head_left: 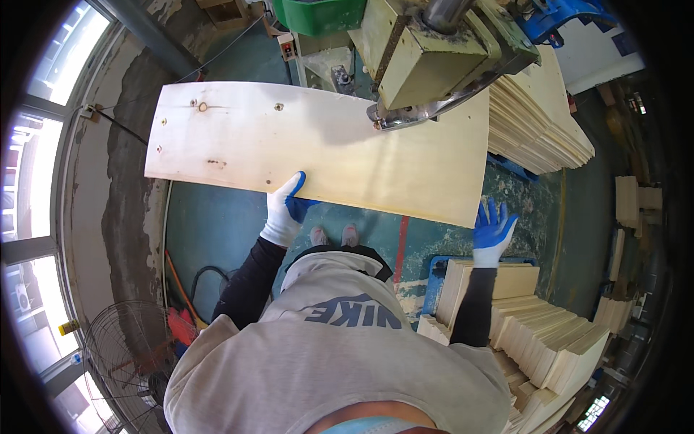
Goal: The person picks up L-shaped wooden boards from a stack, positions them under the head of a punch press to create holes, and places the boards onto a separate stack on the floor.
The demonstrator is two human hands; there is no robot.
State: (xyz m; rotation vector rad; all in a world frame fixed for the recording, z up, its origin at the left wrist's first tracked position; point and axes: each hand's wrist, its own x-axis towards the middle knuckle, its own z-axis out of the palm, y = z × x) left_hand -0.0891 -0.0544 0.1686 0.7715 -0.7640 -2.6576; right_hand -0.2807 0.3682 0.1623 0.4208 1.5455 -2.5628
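A worn green floor [217,217], crossed by a red stripe [402,253], spreads beneath a person seen from above in a sleeveless grey top [325,354]. In front of the person, a long pale wooden board [311,148] lies crosswise at about waist level, its far edge gently curved and its right part under a heavy, cream-green machine head [434,65]. At the lower right, stacked light wood pieces [549,333] stand beside the person; at the upper right, a pile of flat panels [538,119] rises beyond the board's end. A round wire fan [130,347] stands at the lower left. The machine's curved metal arm [419,112] reaches over the board (whether its tip touches the wood, I cannot tell). Both hands wear white gloves with blue palms. The left hand [285,208] grips the board's near edge around its middle, thumb on top and fingers underneath. The right hand [494,233] is open and empty, fingers spread, just beside the near right corner. Smallest are the dark knots [202,106], scattered mostly over the board's left half.
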